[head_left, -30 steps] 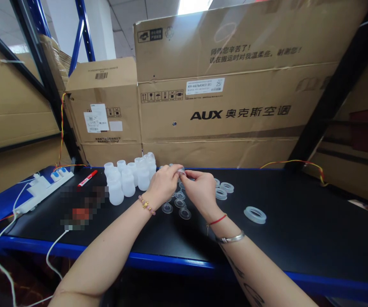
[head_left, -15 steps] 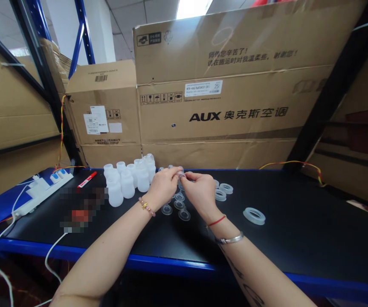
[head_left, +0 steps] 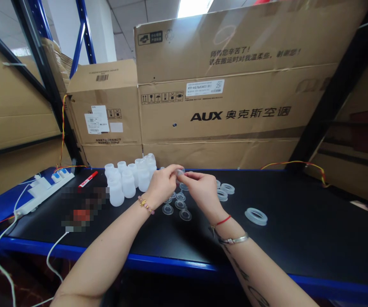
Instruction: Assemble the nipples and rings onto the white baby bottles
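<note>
My left hand (head_left: 163, 184) and my right hand (head_left: 201, 187) meet over the middle of the black tabletop. Between their fingertips is a small clear plastic piece (head_left: 180, 172), mostly covered by the fingers; its exact kind does not show. Both hands are closed on it. Below them lie several clear round flanged pieces (head_left: 185, 214), each with a raised centre. Left of my left hand stand several frosted white bottles (head_left: 116, 194) in a tight group. Several translucent rings (head_left: 227, 189) lie just beyond my right hand, and a stack of rings (head_left: 256, 216) sits farther right.
A red marker (head_left: 88, 179) and a white power strip (head_left: 46, 194) with cables lie on the left. A blurred-out item (head_left: 83, 213) with a white cable is near the front. Large cardboard boxes (head_left: 235, 128) stand along the back. A blue edge (head_left: 171, 261) borders the table.
My fingers have shifted slightly around the clear piece, and my right wrist has turned and moved a little right. The whole view has shifted slightly; the bottles and rings stay in place.
</note>
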Tool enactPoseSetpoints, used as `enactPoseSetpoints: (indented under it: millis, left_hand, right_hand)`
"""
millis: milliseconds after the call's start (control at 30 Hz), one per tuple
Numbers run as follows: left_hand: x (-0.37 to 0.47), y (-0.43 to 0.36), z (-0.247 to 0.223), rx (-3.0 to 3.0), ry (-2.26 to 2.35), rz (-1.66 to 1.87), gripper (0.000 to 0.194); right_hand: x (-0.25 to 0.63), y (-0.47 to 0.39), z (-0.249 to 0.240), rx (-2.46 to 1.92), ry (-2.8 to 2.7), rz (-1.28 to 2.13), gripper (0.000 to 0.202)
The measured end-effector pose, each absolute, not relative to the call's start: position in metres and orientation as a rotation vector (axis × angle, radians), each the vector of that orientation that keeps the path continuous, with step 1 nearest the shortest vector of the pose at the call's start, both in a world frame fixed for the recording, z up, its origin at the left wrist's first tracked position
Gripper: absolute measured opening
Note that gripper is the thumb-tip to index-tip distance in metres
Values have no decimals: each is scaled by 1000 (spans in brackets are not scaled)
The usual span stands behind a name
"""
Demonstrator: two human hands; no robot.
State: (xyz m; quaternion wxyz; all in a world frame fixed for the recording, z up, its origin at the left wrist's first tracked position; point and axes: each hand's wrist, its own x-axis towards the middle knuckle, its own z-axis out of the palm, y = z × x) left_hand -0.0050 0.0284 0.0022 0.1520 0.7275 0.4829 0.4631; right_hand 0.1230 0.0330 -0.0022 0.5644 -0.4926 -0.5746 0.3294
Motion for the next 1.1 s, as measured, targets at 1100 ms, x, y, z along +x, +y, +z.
enactPoseSetpoints:
  millis: [1100]
  left_hand:
    - [-1, 35, 4, 1633, 1077, 1513, 12]
  right_hand:
    - [143, 40, 18, -1157, -1129, 1735, 47]
